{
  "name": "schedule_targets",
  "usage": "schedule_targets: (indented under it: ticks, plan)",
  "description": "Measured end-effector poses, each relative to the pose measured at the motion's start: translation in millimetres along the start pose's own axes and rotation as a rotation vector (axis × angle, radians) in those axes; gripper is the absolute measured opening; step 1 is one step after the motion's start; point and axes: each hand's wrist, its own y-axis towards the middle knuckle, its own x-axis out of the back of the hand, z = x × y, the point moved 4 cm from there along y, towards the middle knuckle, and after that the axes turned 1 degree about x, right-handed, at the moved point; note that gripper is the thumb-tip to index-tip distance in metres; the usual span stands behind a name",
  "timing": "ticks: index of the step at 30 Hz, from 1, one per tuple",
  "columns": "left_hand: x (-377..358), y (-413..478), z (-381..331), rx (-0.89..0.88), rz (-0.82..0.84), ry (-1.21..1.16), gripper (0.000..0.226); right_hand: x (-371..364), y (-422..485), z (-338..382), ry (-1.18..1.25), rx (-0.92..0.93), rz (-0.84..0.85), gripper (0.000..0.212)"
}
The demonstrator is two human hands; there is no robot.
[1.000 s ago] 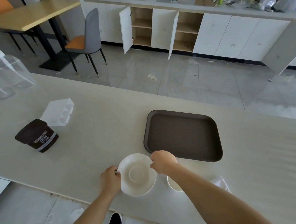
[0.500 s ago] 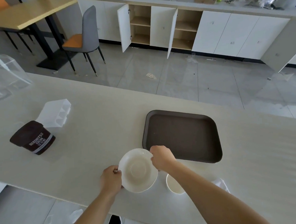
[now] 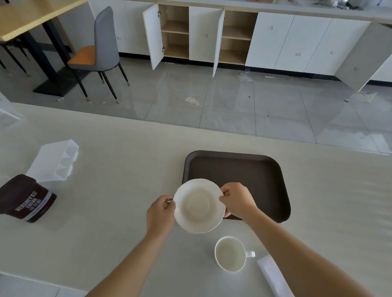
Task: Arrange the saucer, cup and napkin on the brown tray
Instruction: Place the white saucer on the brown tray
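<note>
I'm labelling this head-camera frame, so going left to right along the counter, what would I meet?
Cocoa tub → clear plastic tray → left hand → saucer held in both hands → right hand → napkin. The brown tray and cup overlap these sideways, so I left them out.

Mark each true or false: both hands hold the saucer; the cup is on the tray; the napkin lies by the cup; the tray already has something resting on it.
1. Both hands hold the saucer. True: left hand and right hand grip opposite edges.
2. The cup is on the tray. False: it stands on the counter, nearer the person.
3. The napkin lies by the cup. True: just right of it.
4. The tray has something resting on it. False: it looks bare; the saucer is held above its near-left corner.
</note>
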Motion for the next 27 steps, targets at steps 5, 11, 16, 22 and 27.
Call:
schedule_targets:
  ticks: [5,11,16,22,27]
  plan:
    - [-14.7,20.7,-7.3,-0.241,0.031,0.198,0.022,11.7,17.4,-20.6,0.071,-0.063,-0.086,0.03]
    - [-28.3,29.2,6.0,-0.524,0.072,0.558,0.04,24.0,33.1,-41.1,0.179,-0.169,-0.188,0.03]
    - [-35.9,33.6,33.8,-0.544,0.09,0.801,0.065,21.9,48.9,-49.1,0.263,-0.238,-0.219,0.029]
    - [-38.5,33.6,36.0,-0.56,0.065,0.865,0.064,11.3,62.0,-46.6,0.336,-0.275,-0.228,0.034]
    - [-37.5,31.5,30.9,-0.572,0.044,0.852,0.061,5.0,67.4,-46.2,0.375,-0.272,-0.212,0.033]
